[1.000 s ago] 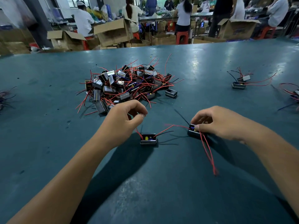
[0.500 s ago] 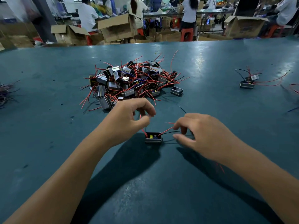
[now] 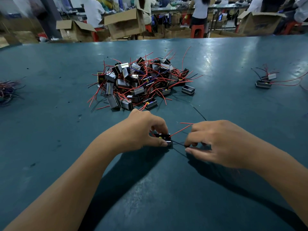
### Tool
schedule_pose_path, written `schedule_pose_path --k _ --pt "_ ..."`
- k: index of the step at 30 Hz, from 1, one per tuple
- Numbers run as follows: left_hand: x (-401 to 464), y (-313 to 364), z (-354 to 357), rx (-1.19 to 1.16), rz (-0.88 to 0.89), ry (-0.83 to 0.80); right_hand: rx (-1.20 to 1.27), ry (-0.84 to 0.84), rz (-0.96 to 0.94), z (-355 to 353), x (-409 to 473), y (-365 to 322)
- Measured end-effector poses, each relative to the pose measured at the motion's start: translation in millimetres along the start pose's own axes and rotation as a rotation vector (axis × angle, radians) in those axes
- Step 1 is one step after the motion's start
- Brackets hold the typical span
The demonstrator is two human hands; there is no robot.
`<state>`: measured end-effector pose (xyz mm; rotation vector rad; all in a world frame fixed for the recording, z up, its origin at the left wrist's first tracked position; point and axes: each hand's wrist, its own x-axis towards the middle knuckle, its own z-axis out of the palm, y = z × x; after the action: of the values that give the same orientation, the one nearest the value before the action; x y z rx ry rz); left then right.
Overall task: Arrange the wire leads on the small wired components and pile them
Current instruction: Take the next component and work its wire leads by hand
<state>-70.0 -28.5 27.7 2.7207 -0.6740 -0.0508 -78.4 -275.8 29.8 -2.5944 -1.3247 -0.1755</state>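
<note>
A small black box component (image 3: pixel 165 139) with a yellow part inside sits on the teal table (image 3: pixel 50 130) in front of me. My left hand (image 3: pixel 141 130) grips it between thumb and fingers. A red lead (image 3: pixel 180 130) and a black lead (image 3: pixel 178 143) run off it to the right. My right hand (image 3: pixel 216 144) pinches the black lead just right of the box. Whatever lies under that hand is hidden. Behind stands a big heap of like components (image 3: pixel 141 80) with tangled red wires.
Two components with red and black leads (image 3: pixel 265 81) lie at the far right. A bundle of wires (image 3: pixel 8 90) lies at the left edge. A loose black wire (image 3: pixel 199 113) lies behind my right hand. Cardboard boxes (image 3: pixel 125 22) and people are beyond the table.
My left hand has dropped from the wires above the box onto the box itself. My right hand has left the second component, moved left and taken the black lead.
</note>
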Motion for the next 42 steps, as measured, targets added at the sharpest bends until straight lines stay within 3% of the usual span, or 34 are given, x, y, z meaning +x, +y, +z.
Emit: schedule_pose_path --k 20,26,42 --pt "0 8 0 0.084 0.041 0.015 0.251 0.150 0.216 6 2 12" --pt "9 28 21 -0.127 0.251 0.116 0.272 0.140 0.201 5 3 13" --pt "12 23 27 -0.169 0.251 0.186 0.222 0.158 0.267 5 7 7"
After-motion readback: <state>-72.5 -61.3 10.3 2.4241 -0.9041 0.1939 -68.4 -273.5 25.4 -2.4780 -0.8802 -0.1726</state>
